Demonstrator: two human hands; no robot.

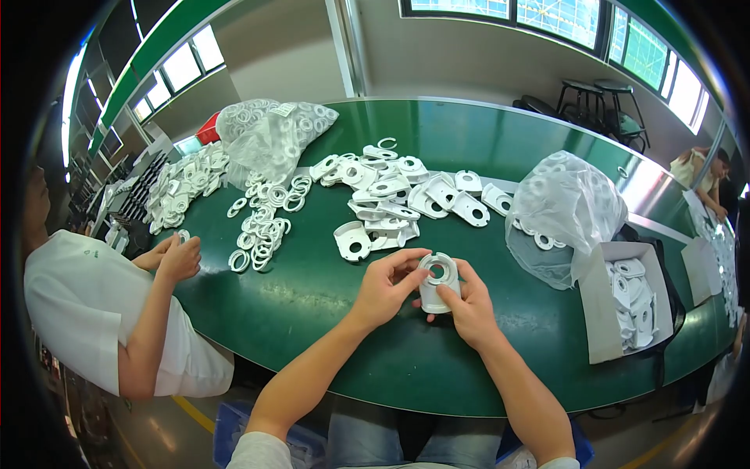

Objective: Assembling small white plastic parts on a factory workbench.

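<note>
Between my two hands, just above the near side of the green table (312, 313), is a white plastic bracket (436, 301) with a round hole near its far end. A white ring (437, 270) appears to sit around that hole. My left hand (391, 288) grips the bracket's left edge, its fingertips at the ring. My right hand (469, 305) holds the right side, thumb lying on the bracket's face. Beyond them spreads a heap of similar white brackets (383, 187). Left of that heap lie loose white rings (266, 234).
A clear bag of rings (273, 129) stands at the back left, near a pile of white parts (183, 187). Another clear bag (562, 203) and a cardboard box (598, 313) of brackets are at right. A co-worker in white (117, 313) sits at left, holding a small part.
</note>
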